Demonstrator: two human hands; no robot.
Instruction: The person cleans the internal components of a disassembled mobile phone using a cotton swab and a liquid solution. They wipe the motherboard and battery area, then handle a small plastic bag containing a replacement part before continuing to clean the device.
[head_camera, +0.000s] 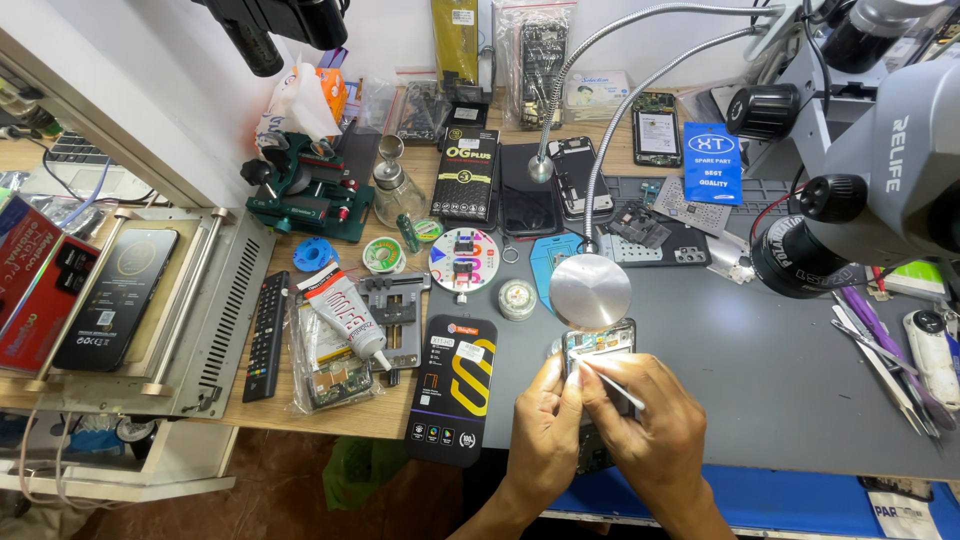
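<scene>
An opened phone (598, 341) with its insides showing lies on the grey work mat (760, 350), near the front edge. My left hand (545, 425) grips the phone's left side, thumb on top. My right hand (650, 420) holds a thin white tool (612, 383) like a pen, its tip resting on the phone's upper part. The lower half of the phone is hidden under both hands.
A round metal lamp head (590, 290) hangs just above the phone. A microscope (860, 170) stands at the right, tweezers (880, 365) beside it. A black flat box (452, 388), a glue tube (345, 315), a remote (266, 335) and several phones crowd the left.
</scene>
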